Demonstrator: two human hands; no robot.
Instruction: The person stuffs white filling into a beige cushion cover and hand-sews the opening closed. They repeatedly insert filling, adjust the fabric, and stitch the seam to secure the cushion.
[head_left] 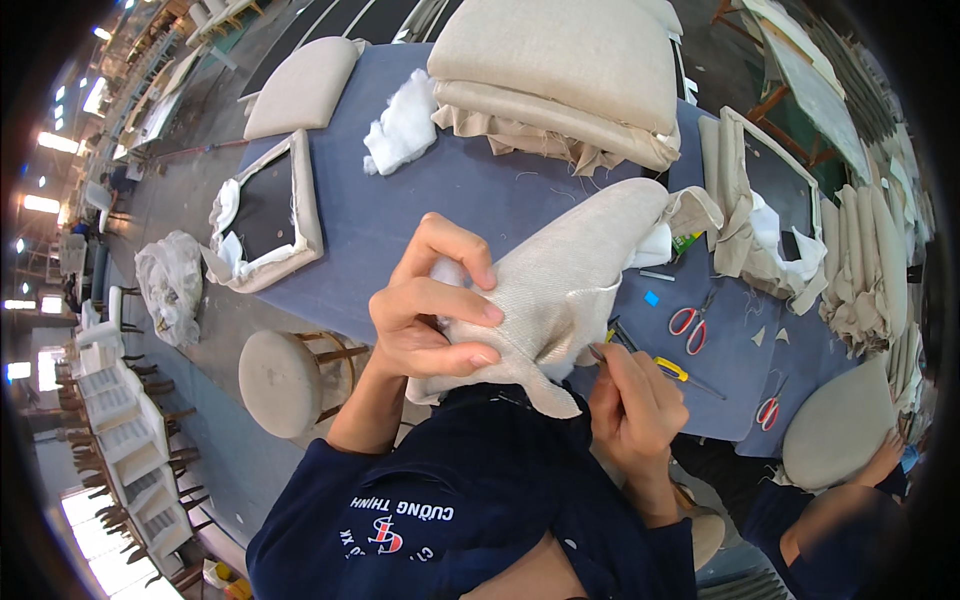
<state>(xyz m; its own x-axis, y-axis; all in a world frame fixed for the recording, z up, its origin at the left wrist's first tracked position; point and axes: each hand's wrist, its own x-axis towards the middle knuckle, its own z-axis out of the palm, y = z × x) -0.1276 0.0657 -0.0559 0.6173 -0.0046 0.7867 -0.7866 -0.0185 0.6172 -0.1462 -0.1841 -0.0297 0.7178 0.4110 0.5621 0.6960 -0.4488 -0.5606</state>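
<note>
A beige fabric-covered piece [565, 265], tapering toward its far end, is tilted up in front of my chest. Its loose cloth edge folds and hangs at the near side. My left hand [430, 310] is closed on its left side, fingertips pressing the cloth. White padding shows beside those fingers. To the right of the cloth's hanging corner, my right hand [635, 405] is closed in a pinch. A small dark tip shows at its fingertips; what it belongs to is hidden.
A blue-grey table holds stacked beige cushions [560, 60], white stuffing [402, 125], red-handled scissors [690, 325], a yellow-handled tool [685, 374] and more scissors [769, 410]. An upholstered frame [308, 200] lies at left. A round stool [280, 383] stands below. A co-worker's hand [882, 460] touches a cushion at right.
</note>
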